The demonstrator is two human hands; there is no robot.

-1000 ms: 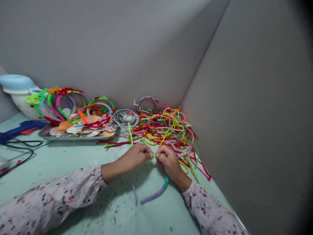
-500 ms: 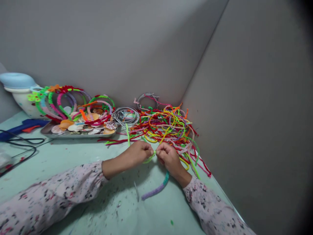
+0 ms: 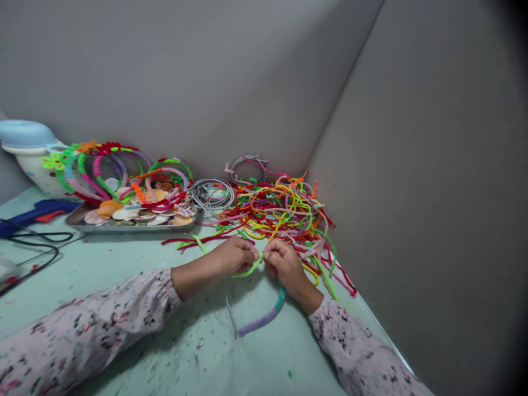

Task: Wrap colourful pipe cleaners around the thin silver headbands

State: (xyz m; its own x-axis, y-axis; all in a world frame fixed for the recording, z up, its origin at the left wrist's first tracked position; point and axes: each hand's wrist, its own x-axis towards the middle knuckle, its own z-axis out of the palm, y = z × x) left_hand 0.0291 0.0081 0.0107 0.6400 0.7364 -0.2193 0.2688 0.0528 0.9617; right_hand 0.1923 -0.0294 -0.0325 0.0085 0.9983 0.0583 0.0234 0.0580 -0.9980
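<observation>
Presently, from my remote post, I find both hands at close work, fingertips nearly meeting. The left hand (image 3: 236, 256) has thumb and fingers pinching a lime-green pipe cleaner (image 3: 250, 271), which bends in the narrow gap between the hands and passes below the left fingers. A lime-green end beyond the left wrist may be the same strand; the hand hides any join. The right hand (image 3: 284, 265) is likewise pinched, I judge upon the wrapped band (image 3: 260, 323): its teal section emerges beneath that palm, its purple tip points back toward the wearer. A thin grey strip (image 3: 231, 316) lies below the left hand, just beside that tip; whether it is the band's bare leg I cannot confirm.

Recommendations: I would hold the right pinch steady right at the bend and draw the strand snug with the left, laying each turn against its neighbour without gap or overlap. I expect the core to retain any kink, so tension should be even. I would guide the tail clear of the pipe-cleaner pile (image 3: 280, 212) beyond the right hand, where it could snag.
</observation>
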